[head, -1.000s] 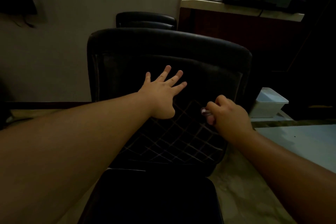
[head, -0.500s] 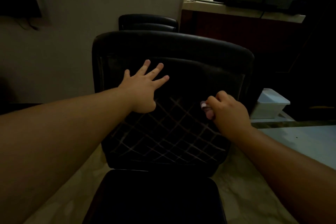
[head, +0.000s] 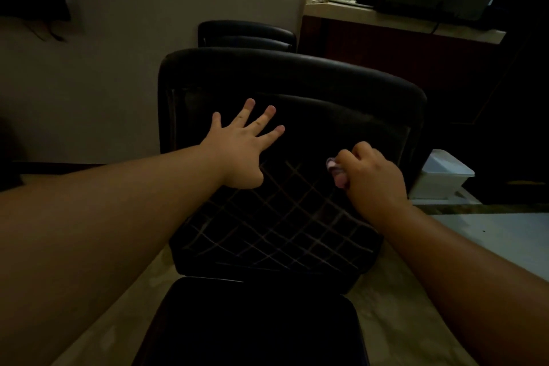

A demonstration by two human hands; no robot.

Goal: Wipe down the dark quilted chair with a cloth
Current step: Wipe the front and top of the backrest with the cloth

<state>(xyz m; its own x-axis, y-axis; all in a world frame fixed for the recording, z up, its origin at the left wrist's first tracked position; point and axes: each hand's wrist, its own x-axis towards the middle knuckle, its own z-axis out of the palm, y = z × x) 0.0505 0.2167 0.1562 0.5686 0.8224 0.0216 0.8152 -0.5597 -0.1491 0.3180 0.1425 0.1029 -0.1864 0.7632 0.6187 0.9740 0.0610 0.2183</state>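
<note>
Item: dark quilted chair, black glossy leather-like upholstery, centre of view, its backrest facing the camera. Backrest has a rounded padded top rail and a recessed panel; the panel's lower half carries diamond quilting in pale stitch lines, while its upper half reads as plain dark surface. Plain black seat cushion lies at 6 o'clock below the backrest, with no stitching discernible in the dim light.

Left hand: fingers straight and spread, palm flat against the backrest panel at 10 o'clock from the quilting, holding nothing.

Right hand: fingers curled into a fist around a small crumpled pale pink cloth, which protrudes from the thumb side and meets the panel at 3 o'clock from the left hand.

Surroundings: second black chair back at 12 o'clock behind the first; white lidded plastic box at 3 o'clock, just beside the chair's right edge; pale counter ledge at 1 o'clock; marbled beige floor beneath.
</note>
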